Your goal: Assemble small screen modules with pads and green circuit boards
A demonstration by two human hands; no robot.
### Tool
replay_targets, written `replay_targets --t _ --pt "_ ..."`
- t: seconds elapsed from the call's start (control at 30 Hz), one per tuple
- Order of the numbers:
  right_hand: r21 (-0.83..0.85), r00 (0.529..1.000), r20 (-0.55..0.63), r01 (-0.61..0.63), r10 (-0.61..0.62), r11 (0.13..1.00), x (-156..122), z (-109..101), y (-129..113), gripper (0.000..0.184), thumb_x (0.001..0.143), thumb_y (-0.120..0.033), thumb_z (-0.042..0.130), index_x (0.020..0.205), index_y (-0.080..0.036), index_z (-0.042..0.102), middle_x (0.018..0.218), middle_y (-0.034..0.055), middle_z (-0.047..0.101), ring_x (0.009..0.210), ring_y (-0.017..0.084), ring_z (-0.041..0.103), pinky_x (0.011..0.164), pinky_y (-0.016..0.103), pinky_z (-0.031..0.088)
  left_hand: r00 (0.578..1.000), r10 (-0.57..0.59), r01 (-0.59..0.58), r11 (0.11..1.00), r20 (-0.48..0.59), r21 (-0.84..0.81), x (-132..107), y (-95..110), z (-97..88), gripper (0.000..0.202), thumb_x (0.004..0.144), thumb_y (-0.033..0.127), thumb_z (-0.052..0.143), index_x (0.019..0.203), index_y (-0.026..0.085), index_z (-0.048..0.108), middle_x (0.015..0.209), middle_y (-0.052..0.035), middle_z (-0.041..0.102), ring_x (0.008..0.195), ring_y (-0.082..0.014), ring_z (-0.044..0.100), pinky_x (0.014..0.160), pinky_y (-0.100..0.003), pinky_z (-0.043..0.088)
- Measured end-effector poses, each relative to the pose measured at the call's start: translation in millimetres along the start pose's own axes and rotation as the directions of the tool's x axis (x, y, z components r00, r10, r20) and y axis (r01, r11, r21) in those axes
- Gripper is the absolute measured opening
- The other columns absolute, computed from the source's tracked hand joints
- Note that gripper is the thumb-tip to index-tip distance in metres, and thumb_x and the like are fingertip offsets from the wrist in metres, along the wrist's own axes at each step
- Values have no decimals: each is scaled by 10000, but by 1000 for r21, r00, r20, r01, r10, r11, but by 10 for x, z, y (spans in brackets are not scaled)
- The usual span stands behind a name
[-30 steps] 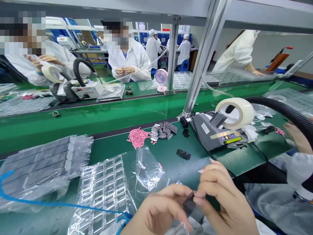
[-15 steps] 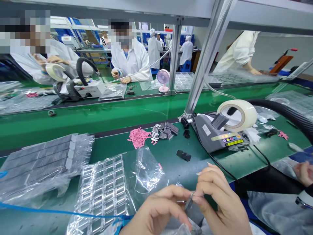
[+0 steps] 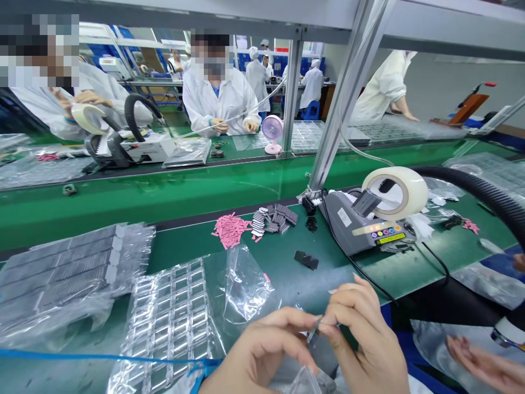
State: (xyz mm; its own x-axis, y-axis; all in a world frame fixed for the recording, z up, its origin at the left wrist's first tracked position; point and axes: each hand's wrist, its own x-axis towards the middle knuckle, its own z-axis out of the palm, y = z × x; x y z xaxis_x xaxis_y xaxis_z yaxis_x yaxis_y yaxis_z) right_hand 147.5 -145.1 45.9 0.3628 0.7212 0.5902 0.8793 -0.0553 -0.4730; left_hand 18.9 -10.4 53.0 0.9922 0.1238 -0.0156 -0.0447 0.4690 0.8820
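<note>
Low in the head view, my left hand (image 3: 262, 350) and my right hand (image 3: 365, 339) meet, fingers closed. Between their fingertips is a small thin grey piece (image 3: 314, 332), mostly covered, its kind unclear. Clear plastic (image 3: 305, 381) shows beneath my left fingers. A clear plastic tray (image 3: 172, 323) with rows of pockets lies to the left of my left hand. Beyond the hands are a clear plastic bag (image 3: 246, 290), a black flat strip (image 3: 305, 260), a heap of pink strips (image 3: 230, 230) and a pile of small grey-black pieces (image 3: 281, 218).
A tape dispenser (image 3: 356, 221) with a large roll stands at the right, its cable crossing the bench. Bagged trays (image 3: 69, 268) lie at the left. A blue cord (image 3: 98, 355) runs to my left wrist. Co-workers sit across the green belt (image 3: 184, 189); another person's hand (image 3: 484, 361) shows lower right.
My hands hold nearly the same pose on the grey piece. The small part on the belt has shifted left. Across the belt, a co-worker's hands have moved right; the lower-right person's hand shows more.
</note>
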Motion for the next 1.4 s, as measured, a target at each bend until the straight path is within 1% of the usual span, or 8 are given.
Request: replay_targets --t 0.33,0.67,0.8,0.93,1.07,1.2,1.3,1.4 --pt "-34 992 -127 -20 15 999 60 56 -88 196 910 -217 464 718 -220 506 645 -21 536 647 160 526 919 356 281 999 17 -17 1000 -36 5 -12 -36 16 228 640 378 753 845 278 759 1142 -94 588 1109 -285 533 991 -436 377" --pt "-79 997 -70 20 -26 997 -9 145 0 128 887 -155 422 788 -215 474 712 -3 538 716 169 508 954 406 245 1000 -2 1 999 -13 -45 45 -62 -34 292 604 415 766 851 259 762 1145 -94 576 1122 -286 522 1026 -451 330" --pt "-44 999 -26 31 -32 999 -51 125 -38 152 914 -187 383 777 -219 442 724 -9 508 728 166 506 985 432 231 995 -58 37 971 -84 -237 41 -101 -16 310 603 450 759 819 227 749 1143 -74 584 1108 -255 536 1009 -408 359" --pt "229 996 80 -56 38 972 -152 70 -61 240 967 -293 328 748 -215 386 712 -24 450 660 130 499 967 398 332 979 -57 -46 877 -197 -479 40 -102 -74 326 688 471 692 828 179 731 1158 -93 639 1129 -251 556 1048 -409 345" --pt "202 931 269 -305 247 931 -338 406 155 312 971 -337 290 712 -210 409 682 -13 464 617 135 490 607 255 441 964 -59 -95 831 -257 -548 6 -37 -155 340 675 475 702 776 152 723 1139 -103 671 1133 -251 555 1031 -412 384" --pt "52 931 228 -304 285 951 -446 783 433 323 941 -226 355 666 -197 522 653 11 535 660 175 492 716 356 399 987 -48 -47 824 -154 -564 -24 24 -146 314 683 453 705 760 149 725 1116 -107 665 1087 -242 570 989 -400 424" --pt "87 953 212 -240 218 967 -315 608 453 228 955 -270 362 968 -227 585 845 29 618 826 202 550 867 422 365 995 -59 12 856 -76 -516 -19 35 -118 307 661 438 728 764 150 737 1111 -105 635 1069 -244 563 977 -401 430" --pt "164 987 158 -43 16 986 -53 191 283 384 937 -490 383 1202 -226 469 969 40 608 953 210 543 1004 457 285 997 -73 62 890 -7 -452 -2 33 -100 339 582 440 780 774 162 750 1110 -93 605 1067 -252 555 980 -382 414"
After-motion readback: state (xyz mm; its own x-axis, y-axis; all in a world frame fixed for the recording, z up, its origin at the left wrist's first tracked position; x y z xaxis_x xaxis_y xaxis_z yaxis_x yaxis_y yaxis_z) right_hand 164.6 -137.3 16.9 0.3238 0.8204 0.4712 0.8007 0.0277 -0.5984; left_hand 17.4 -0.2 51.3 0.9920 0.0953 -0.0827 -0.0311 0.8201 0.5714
